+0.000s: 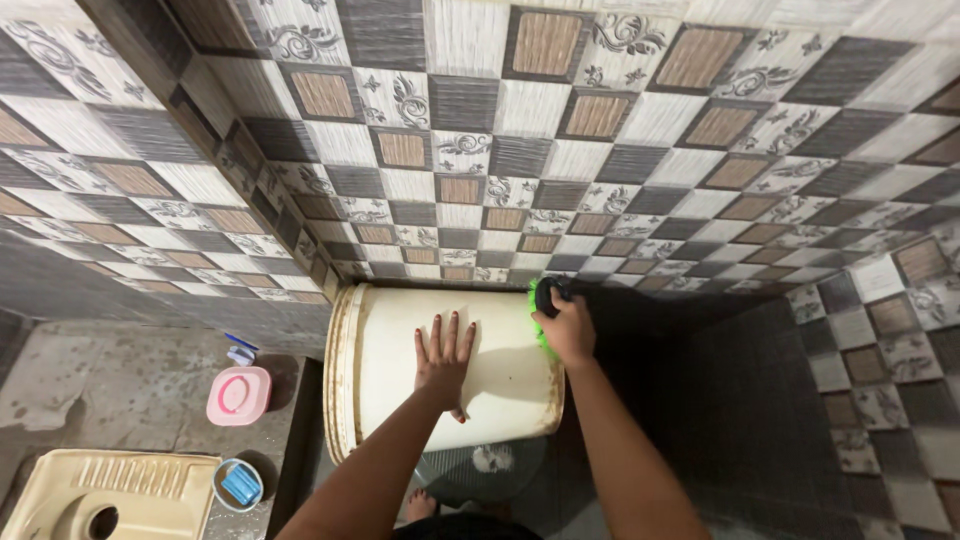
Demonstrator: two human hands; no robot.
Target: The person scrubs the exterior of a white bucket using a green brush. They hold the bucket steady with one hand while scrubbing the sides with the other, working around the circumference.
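Your left hand (443, 358) lies flat, fingers spread, on the cream plastic bucket (440, 372) lying on its side. Your right hand (568, 328) clenches a green scrub brush (545, 300) at the bucket's grimy base; the brush is mostly hidden.

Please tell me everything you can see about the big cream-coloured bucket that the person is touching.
The bucket is large, round and cream-white, seemingly plastic. It lies on its side on the dark floor beside the tiled wall, its ridged, brown-stained rim pointing left and its base pointing right. Brownish marks edge the base as well. The left hand lies flat on its upper side, fingers spread. The right hand holds a green scrubber against the base end. What is inside is hidden.
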